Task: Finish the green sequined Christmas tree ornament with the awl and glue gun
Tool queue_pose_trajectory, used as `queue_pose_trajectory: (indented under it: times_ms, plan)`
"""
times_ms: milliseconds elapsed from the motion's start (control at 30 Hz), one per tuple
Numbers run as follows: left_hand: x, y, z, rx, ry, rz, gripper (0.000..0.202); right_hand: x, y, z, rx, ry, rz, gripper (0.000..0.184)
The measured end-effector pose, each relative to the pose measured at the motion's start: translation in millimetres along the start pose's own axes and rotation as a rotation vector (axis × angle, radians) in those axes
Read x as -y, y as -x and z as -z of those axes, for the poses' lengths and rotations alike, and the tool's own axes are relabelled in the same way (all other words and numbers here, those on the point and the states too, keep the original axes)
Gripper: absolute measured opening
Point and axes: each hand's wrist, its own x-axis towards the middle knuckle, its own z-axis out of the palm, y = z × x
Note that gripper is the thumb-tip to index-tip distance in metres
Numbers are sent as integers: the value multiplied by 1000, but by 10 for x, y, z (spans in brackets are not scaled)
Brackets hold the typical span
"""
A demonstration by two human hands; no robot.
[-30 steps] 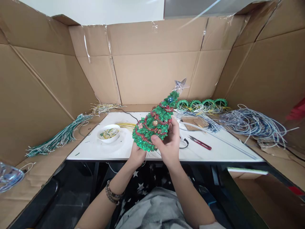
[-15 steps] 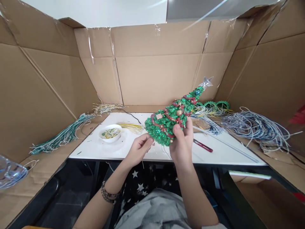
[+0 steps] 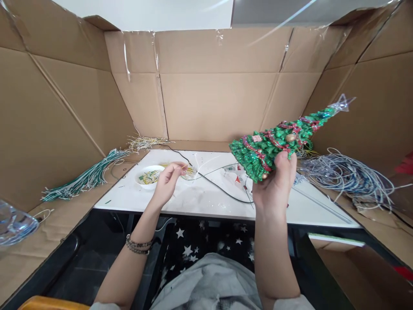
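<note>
My right hand point(image 3: 275, 185) grips the base of a small glittery green Christmas tree point(image 3: 277, 144), tilted so its clear star top point(image 3: 341, 103) points up and to the right. The tree carries red garland and small ball ornaments. My left hand point(image 3: 167, 181) hovers over the white table point(image 3: 206, 200) near a white bowl point(image 3: 149, 175), with thumb and fingertips pinched on a thin yellow wire point(image 3: 184, 165). A black cable point(image 3: 213, 183) trails across the table under the tree.
Tall cardboard walls point(image 3: 213, 99) enclose the table. A bundle of green-and-white wires point(image 3: 84, 178) lies at the left, pale yellow wires point(image 3: 145, 142) at the back left, and a tangle of grey-blue wires point(image 3: 348, 174) at the right. A clear plastic item point(image 3: 14, 224) sits far left.
My right hand carried the tree up and to the right, tilting it further over. My left hand let go of the tree's base and moved left to the bowl, pinching a yellow wire.
</note>
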Motion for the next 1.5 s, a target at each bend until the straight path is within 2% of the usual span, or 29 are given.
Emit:
queue_pose_trajectory:
  times_ms: [133, 233, 333, 500, 633, 767, 900, 1067, 1167, 1233, 1300, 1500]
  plan:
    - [-48, -18, -11, -52, 372, 158, 34, -42, 52, 53, -6, -38, -45, 38]
    - [-75, -42, -10, -150, 539, 221, 33, -94, 88, 85, -36, -48, -94, 35]
    - [-70, -70, 29, -210, 659, 279, 26, -125, 110, 92, -73, -66, -28, 32]
    - [-110, -41, 85, -110, 839, 225, 27, -92, 135, 73, -99, -89, 106, 36]
    - [-181, -5, 115, -35, 842, 139, 30, -59, 173, 108, -103, -36, 86, 46]
    - [-203, -32, 177, -107, 737, 18, 29, -143, 257, 165, -73, 125, -5, 51]
    - [-253, -34, 191, -159, 603, -102, 32, -329, 395, 152, 59, 323, -43, 69]
    - [-432, 148, -7, -75, 474, -287, 25, -502, 624, 48, 277, 400, -44, 59]
    - [-521, 297, -166, -59, 455, -307, 26, -534, 776, -6, 394, 410, -76, 56]
    - [-556, 376, -237, -70, 441, -335, 19, -543, 861, -24, 448, 399, -114, 55]
    - [-576, 435, -271, -88, 438, -377, 12, -554, 920, -29, 475, 395, -147, 56]
    - [-605, 508, -266, -164, 445, -476, 8, -588, 968, -12, 475, 437, -171, 58]
